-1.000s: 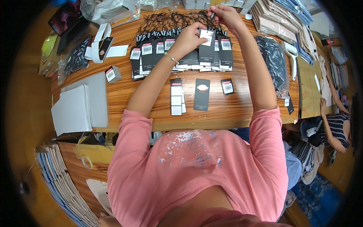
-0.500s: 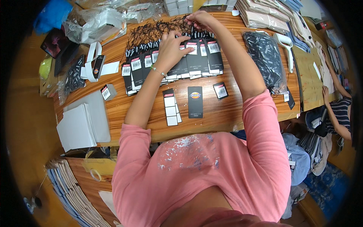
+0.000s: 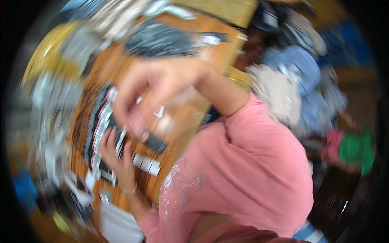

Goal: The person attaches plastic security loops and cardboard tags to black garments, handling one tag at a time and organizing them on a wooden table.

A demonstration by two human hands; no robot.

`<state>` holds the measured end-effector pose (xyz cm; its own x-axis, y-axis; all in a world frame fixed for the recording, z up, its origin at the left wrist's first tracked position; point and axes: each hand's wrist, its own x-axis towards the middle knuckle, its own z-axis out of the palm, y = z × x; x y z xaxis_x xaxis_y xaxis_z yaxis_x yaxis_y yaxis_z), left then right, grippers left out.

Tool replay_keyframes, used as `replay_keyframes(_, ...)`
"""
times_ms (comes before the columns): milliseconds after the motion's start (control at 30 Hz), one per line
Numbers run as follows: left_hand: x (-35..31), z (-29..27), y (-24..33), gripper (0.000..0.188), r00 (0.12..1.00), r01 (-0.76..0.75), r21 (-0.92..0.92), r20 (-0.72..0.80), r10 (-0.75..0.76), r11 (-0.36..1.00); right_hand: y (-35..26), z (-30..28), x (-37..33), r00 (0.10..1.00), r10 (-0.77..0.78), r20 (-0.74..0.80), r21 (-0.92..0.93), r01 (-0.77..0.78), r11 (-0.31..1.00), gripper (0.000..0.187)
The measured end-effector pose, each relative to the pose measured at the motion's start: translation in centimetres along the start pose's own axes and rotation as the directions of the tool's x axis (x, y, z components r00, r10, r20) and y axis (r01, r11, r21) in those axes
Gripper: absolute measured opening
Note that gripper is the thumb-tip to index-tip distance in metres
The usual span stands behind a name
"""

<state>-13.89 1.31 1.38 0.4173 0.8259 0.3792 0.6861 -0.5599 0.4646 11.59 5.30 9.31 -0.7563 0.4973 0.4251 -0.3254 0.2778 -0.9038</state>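
The whole head view is smeared by motion. My left hand (image 3: 118, 157) rests at the row of black hang tags (image 3: 101, 125), fingers apart, at their near edge. My right hand (image 3: 156, 85) is raised above the table, close to the camera and badly blurred; whether its fingers hold anything cannot be made out. Beneath it lies a single black tag (image 3: 156, 143) with a coloured emblem, partly hidden by the hand. Next to that tag is a tag with white label panels (image 3: 146, 164). A small tag (image 3: 159, 111) with a white label lies farther off.
A clear bag of dark tags (image 3: 158, 38) lies toward the far end of the wooden table (image 3: 216, 26). White sheets (image 3: 117, 222) are at the near left. Beyond the table edge are piled garments (image 3: 279, 95). Bags and boxes (image 3: 52, 109) line the left side.
My view has swung to the right, so the table now appears tilted. The right hand has left the tags' strings and come up nearer the camera. The left hand stays at the tag row.
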Motion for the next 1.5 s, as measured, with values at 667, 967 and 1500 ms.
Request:
replay_keyframes(667, -2.7, 2.5, 2.0, 0.038, 0.999, 0.042, -0.21, 0.011, -0.041, 0.977, -8.4, 11.4, -11.1, 0.86, -0.488, 0.148, -0.063, 0.5, 0.863, 0.015)
replay_keyframes(967, -2.9, 2.7, 1.2, 0.03, 0.978, 0.197, 0.007, 0.071, -0.197, 0.98, 3.1, -0.9, -7.3, 0.812, 0.313, -0.493, -0.415, -0.536, 0.735, 0.017)
replay_keyframes(1500, -4.2, 6.2, 0.0, 0.05, 0.85, 0.487, 0.16, 0.142, -0.508, 0.859, 14.2, 0.2, -6.5, 0.891, 0.297, -0.344, -0.678, -0.454, 0.578, 0.033)
